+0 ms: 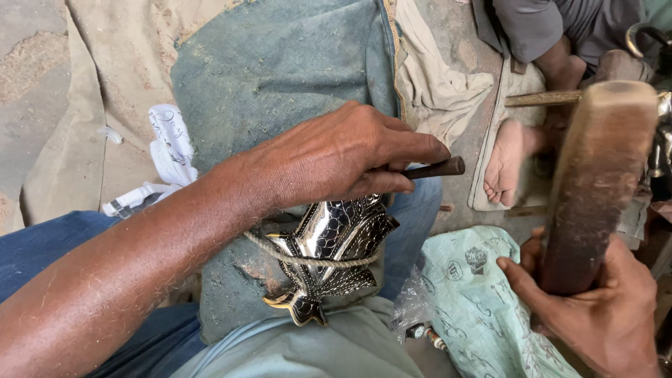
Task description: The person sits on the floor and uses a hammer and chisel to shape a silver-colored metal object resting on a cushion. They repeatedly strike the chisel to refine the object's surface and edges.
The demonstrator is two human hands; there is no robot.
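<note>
My left hand is closed around a dark metal punch, whose end sticks out to the right of my fingers. Under that hand lies a shiny engraved metal piece shaped like a fish, black and silver with brass tips. A rope runs across it and holds it against a grey-green padded cloth on my lap. My right hand grips the lower end of a thick wooden mallet, raised at the right, apart from the punch.
A pale green printed bag lies by my right knee. Another person sits at the upper right, with a bare foot on a beige cloth. A white crumpled printed bag rests at the left on the sandy floor.
</note>
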